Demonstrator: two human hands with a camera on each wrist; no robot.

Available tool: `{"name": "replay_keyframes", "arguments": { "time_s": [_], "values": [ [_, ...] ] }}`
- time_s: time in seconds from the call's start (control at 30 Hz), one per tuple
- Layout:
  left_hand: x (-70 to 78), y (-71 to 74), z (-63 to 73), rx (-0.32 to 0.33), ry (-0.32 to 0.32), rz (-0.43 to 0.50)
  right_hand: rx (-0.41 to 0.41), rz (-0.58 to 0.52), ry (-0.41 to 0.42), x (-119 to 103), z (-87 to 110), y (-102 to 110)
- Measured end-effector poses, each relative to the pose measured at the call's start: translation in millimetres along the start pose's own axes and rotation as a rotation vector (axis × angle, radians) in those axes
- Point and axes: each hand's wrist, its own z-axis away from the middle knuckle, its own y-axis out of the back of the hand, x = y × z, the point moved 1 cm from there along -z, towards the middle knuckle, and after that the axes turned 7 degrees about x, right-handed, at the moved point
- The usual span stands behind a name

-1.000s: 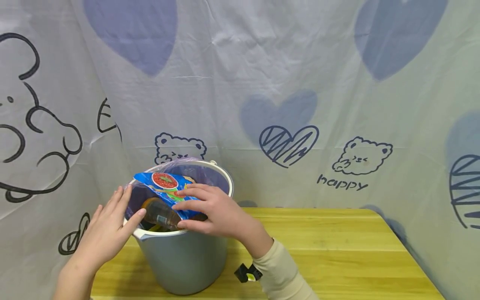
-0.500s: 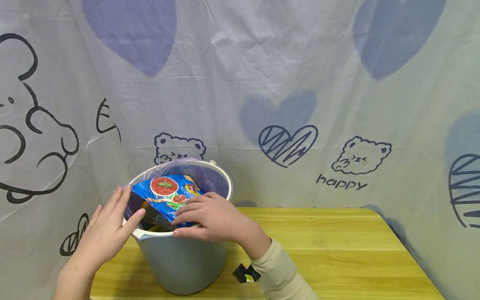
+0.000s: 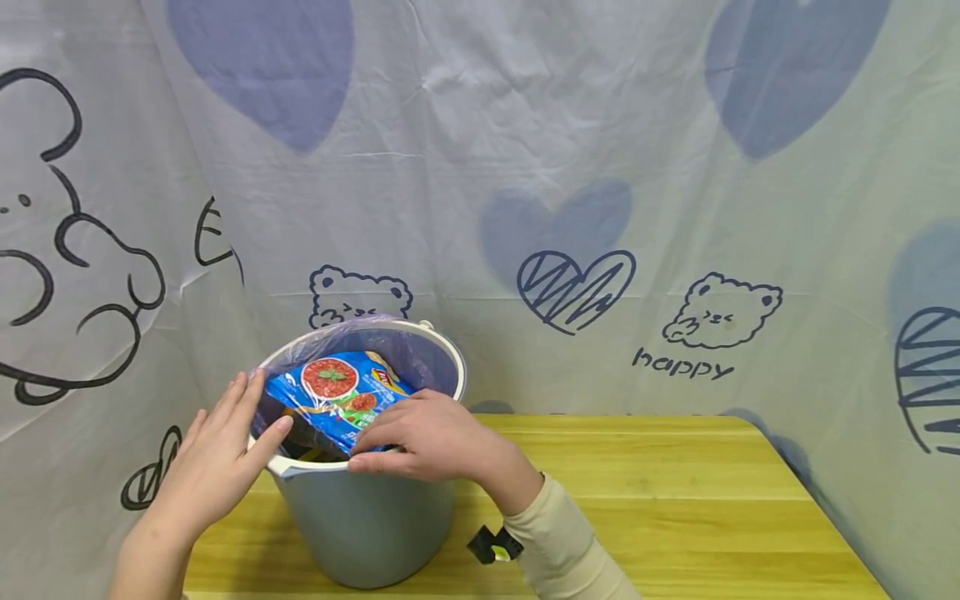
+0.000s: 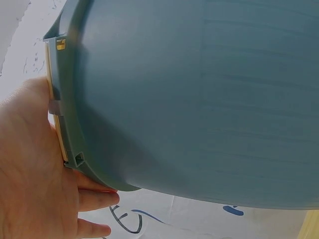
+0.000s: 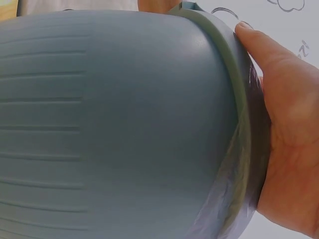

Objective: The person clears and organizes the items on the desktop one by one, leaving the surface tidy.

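Note:
A grey bin point(image 3: 367, 525) with a white rim stands on the table. Inside it lies a blue chip bag point(image 3: 341, 396) with a red dip bowl printed on it, above a dark object point(image 3: 303, 437) that is mostly covered. My left hand point(image 3: 206, 471) rests against the bin's left rim, fingers straight. Reaching over the front right rim, my right hand point(image 3: 442, 437) touches the chip bag with its fingers, and its thumb lies along the rim. Its fingertips are partly hidden inside the bin. Both wrist views show mainly the bin's outer wall point(image 4: 174, 99).
A thin purple liner point(image 3: 423, 358) shows inside the bin and folds over its rim. The yellow wooden table point(image 3: 637, 508) extends to the right. Behind it hangs a pale cloth point(image 3: 480, 125) printed with hearts and bears. A black wrist device point(image 3: 495, 546) sits by the right sleeve.
The chip bag has sunk lower and flatter into the bin, covering the brown bottle seen earlier. My right hand has moved slightly down with it. My left hand has stayed at the rim.

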Motion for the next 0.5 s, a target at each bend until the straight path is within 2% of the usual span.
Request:
{"name": "replay_keyframes", "arguments": {
  "time_s": [0.13,0.27,0.5],
  "values": [
    [0.4,-0.6,-0.1,-0.007,0.005,-0.005,0.046,-0.081,0.009,2.1,2.2,1.3],
    [0.4,-0.6,0.4,-0.010,0.012,-0.001,0.130,-0.154,0.041,4.2,4.0,2.3],
    [1.1,1.4,-1.8,-0.027,0.009,0.014,0.208,-0.138,0.030,6.7,7.6,5.9]
  ]
}}
